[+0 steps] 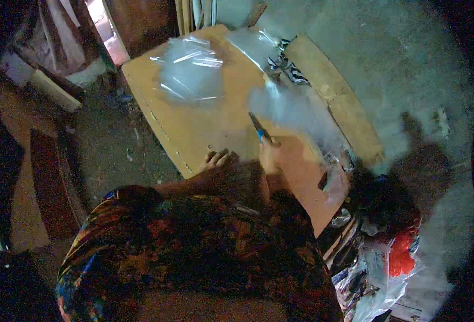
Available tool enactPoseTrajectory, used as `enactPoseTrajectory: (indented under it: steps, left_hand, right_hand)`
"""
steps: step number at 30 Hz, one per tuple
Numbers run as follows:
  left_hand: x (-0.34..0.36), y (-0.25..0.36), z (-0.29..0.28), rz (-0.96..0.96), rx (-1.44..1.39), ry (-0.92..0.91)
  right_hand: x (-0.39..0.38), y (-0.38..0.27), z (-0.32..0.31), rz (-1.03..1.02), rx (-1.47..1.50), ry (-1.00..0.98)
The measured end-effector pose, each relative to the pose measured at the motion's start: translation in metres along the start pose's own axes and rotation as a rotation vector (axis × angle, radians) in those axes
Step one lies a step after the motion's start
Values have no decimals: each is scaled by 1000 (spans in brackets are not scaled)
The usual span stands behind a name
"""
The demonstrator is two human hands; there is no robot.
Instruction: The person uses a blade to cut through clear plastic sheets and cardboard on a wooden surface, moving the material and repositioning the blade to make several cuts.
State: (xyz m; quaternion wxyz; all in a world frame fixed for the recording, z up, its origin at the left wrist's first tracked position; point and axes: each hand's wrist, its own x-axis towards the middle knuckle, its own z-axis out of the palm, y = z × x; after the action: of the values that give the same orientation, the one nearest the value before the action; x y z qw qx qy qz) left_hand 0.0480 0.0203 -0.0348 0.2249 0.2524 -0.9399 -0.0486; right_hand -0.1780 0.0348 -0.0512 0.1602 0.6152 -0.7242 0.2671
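1. Slim hand tool [260, 132], one: dark narrow front end, blue section next to the grip. Located over the middle of the counter, slanting away from the person and a little to the left. Exact kind too blurred to tell; whether its tip touches the surface cannot be told.
2. Right hand [271, 155], bare: fingers closed around the rear of the tool; forearm entering from below.
3. Left hand [221, 159], bare: set just left of the right hand, low over the near part of the counter, fingers bent. Whether they grip anything cannot be told; the underside is hidden.
4. Counter [296, 180], orange-brown top, set at a slant, left edge worn.
5. Clear plastic sheets [191, 72], a glossy pile on the far left part of the counter, well beyond the left hand.
6. Translucent plastic film [290, 110], spread along the right side of the counter, near the tool.
7. Black-and-white patterned cloth [293, 71], crumpled, at the far right edge.
8. Tan wooden board [341, 99], long, beside the counter's right edge.
9. Red item [402, 255], among clear plastic bags [376, 290], lower right.
10. Dark multicoloured patterned garment [194, 247], worn by the person, across the foreground.
11. Grey floor [414, 59], to the right.
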Motion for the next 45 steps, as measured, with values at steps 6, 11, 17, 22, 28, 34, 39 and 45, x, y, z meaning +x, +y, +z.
enactPoseTrajectory:
  steps: [6, 11, 17, 22, 28, 34, 39, 45]
  left_hand:
    - [26, -138, -30, 41, -22, 316]
    - [131, -260, -85, -220, 463, 146]
    - [212, -283, -79, -397, 775, 328]
    - [268, -208, 38, -218, 256, -12]
    - [289, -139, 236, -480, -556, 313]
    - [329, -204, 247, -438, -105, -402]
    - [340, -166, 234, -495, -446, -181]
    - [346, -166, 219, -527, -470, 35]
  right_hand:
    - [-49, 24, -11, 403, 146, -439]
    - [-80, 23, -39, -6, -13, -21]
    - [-89, 21, -39, 149, -113, -92]
    - [-87, 16, -46, 294, -117, -198]
    - [-83, 12, -55, 352, -9, -251]
    - [-68, 0, -58, 276, -109, -222]
    - [-81, 1, -50, 861, 205, -170]
    - [-69, 0, -59, 342, -59, -197]
